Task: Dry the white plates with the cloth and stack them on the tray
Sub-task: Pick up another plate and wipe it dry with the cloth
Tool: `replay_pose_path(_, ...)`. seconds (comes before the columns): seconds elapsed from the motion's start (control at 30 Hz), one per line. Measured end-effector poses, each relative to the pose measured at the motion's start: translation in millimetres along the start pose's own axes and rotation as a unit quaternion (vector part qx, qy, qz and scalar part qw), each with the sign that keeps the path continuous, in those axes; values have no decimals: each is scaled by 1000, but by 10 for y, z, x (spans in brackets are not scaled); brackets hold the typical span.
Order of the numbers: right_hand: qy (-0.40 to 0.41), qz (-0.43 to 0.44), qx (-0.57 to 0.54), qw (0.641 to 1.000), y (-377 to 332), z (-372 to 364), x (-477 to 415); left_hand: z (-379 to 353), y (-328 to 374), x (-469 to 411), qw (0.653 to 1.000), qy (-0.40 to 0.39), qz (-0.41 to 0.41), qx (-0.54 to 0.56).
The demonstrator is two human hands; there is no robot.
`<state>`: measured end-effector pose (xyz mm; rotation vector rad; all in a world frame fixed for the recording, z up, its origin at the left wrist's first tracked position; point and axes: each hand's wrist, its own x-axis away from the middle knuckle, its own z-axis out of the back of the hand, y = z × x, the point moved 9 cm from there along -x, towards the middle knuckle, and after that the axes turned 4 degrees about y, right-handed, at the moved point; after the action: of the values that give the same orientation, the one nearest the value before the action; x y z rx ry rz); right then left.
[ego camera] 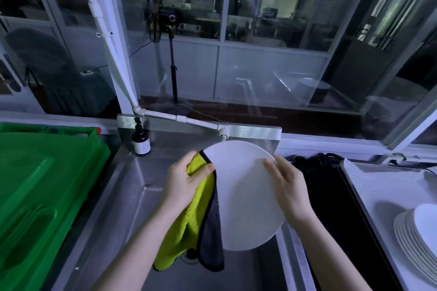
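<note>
The plate [246,196] is a round, smooth, matte white disc, held tilted above the stainless-steel sink [132,196], whose brushed metal walls slope down to a flat floor. The cloth [189,220] is a thick-pile microfibre, yellow-green on one face and dark grey on the other with a dark bound hem; it is folded over the plate's left rim and hangs down in loose folds. The left hand [184,179] grips the cloth, fingers curled round it, with the thumb [208,169] pressing it against the plate's near face. The right hand [290,186] holds the plate's right rim, digits nearly straight across the near face; the rest of that grip is hidden behind the plate. At right, a stack of white plates [416,238] with thin, stepped rims stands on a pale rectangular tray [369,186]. At left sits a glossy green moulded plastic crate [42,184].
</note>
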<state>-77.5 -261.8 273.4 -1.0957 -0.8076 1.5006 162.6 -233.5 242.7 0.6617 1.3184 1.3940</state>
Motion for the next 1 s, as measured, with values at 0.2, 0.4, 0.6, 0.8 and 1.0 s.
replay_pose_path(0.2,-124,73,128,981,-255,-249,0,-130,194,-94,993,-95,-31,-61)
replay_pose_path(0.4,-78,89,107,987,-309,-128,-78,-91,132,-45,998,-48,-5,-25)
replay_pose_path(0.6,205,-141,-161,955,193,-25,402,48,-68,360,965,182,154,111)
replay_pose_path(0.8,-62,-4,-92,994,-99,52,42,187,171,130,997,78,28,7)
replay_pose_path(1.0,-139,135,157,968,-347,-93,-26,-280,548,132,983,-137,-96,-75)
